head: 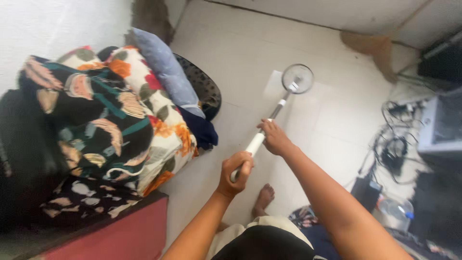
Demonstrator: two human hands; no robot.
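— Left hand (236,172)?
— Closed in a fist round the near end of the mop handle (256,142), at about six o'clock in the view, just above a bare foot (263,198).
— Right hand (275,138)?
— Wrapped over the same white grip, further up the pole, toward one o'clock from the left. Touching the handle, fingers curled down on it.
— Long axis of the pole?
— Running from seven o'clock to one o'clock, low end in the fists, far end out on the floor. White sleeve near the hands, thin metal shaft beyond.
— And the head?
— Round mop head (297,78), pale and disc-shaped, flat on the tiled floor (240,53) at one o'clock from both hands, well apart from them. Right hand nearer to it than the left.
— Anything close to that disc?
— Bare tile all round it; a brownish stain on the floor and wall foot at two o'clock.
— At nine o'clock?
— Heap of floral bedding (96,120), black, cream, orange and teal, with a blue-grey pillow (163,72) leaning on top and a dark dotted cushion (204,89) behind. Red mat (125,231) at seven o'clock.
— Packages, labels, signs?
— None legible. At three o'clock a tangle of black cables (394,144) beside a grey box-like appliance (442,123); at four o'clock a clear plastic bottle (397,212) with a blue cap, label too blurred to tell.
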